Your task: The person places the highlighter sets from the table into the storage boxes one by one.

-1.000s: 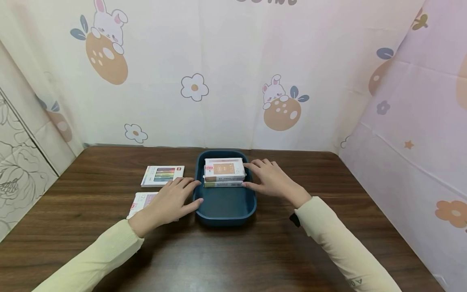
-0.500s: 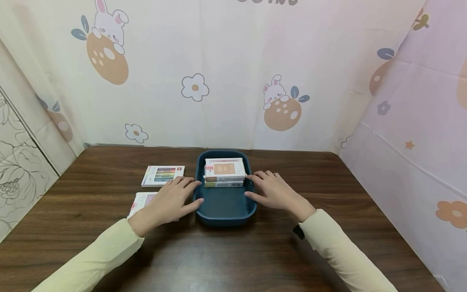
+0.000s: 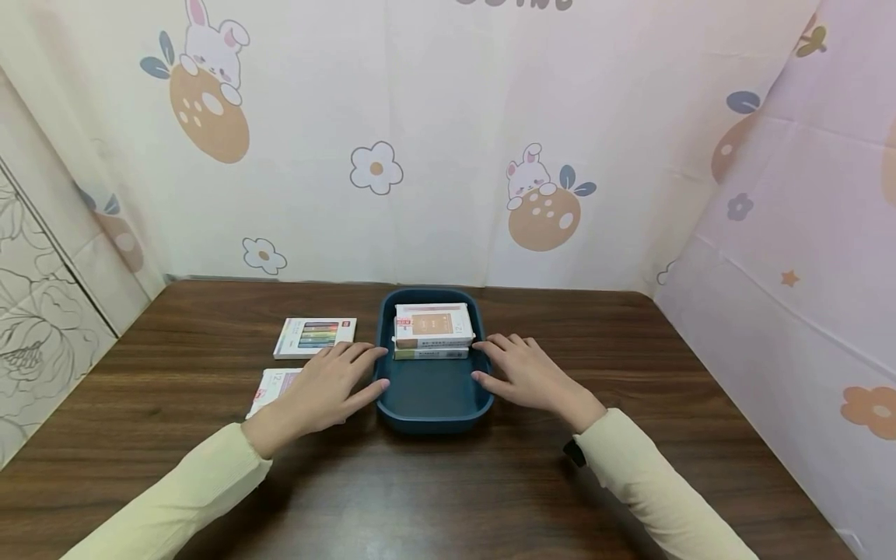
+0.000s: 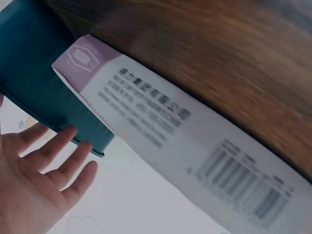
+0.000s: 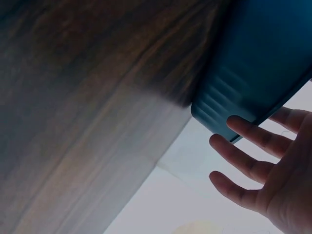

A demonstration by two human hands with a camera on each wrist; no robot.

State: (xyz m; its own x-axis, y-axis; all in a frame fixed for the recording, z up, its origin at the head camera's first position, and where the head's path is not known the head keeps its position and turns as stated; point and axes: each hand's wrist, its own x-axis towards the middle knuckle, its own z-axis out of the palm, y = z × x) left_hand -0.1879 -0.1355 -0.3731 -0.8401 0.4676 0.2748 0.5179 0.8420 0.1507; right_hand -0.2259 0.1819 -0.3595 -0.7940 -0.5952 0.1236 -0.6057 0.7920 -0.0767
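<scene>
A dark blue plastic bin (image 3: 434, 398) stands on the table. In its far half lie stacked flat boxes, a white box with a brown panel (image 3: 434, 323) on top and a white box with a green end (image 3: 430, 354) below. My left hand (image 3: 323, 395) is at the bin's left side, its relaxed, spread fingers at the rim. Opposite it, my right hand (image 3: 526, 372) has its fingertips at the right rim, close to the stack's corner. In the right wrist view, the fingers (image 5: 243, 163) are spread at the bin wall (image 5: 243, 73). Neither hand grips a box.
Left of the bin lies a white box with a window of coloured sticks (image 3: 323, 336). Nearer, a white and purple box (image 3: 273, 385) is partly hidden under my left hand. The brown wooden table (image 3: 448, 498) ends at a patterned curtain (image 3: 448, 218) behind.
My right hand has drawn back a little from the boxes, toward the near part of the right rim. The left hand and the boxes stay practically where they were.
</scene>
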